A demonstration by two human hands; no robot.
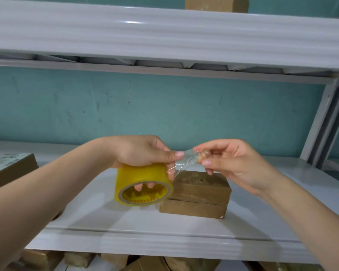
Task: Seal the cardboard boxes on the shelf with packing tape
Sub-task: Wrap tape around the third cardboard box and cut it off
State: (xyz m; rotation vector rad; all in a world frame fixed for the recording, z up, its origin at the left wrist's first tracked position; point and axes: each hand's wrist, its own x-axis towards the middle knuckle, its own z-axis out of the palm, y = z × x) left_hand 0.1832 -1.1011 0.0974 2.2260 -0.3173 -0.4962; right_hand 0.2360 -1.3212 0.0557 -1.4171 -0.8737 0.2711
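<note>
Yellow tape roll point(143, 184) (red-printed core), brown boxes point(198, 194), white shelf point(125, 231), teal wall point(164, 106).

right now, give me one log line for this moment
left hand: grips tape roll | right hand: pinches pulled-out tape end | stacked boxes: on shelf, behind the roll

We see soft, fairly bright light from above. A glare streak sits on the upper shelf point(164, 38). Faint shadows lie on the lower shelf point(272, 204) beside the boxes point(201, 189). Both shelf fronts look smeared; lines bow toward the corners.
</note>
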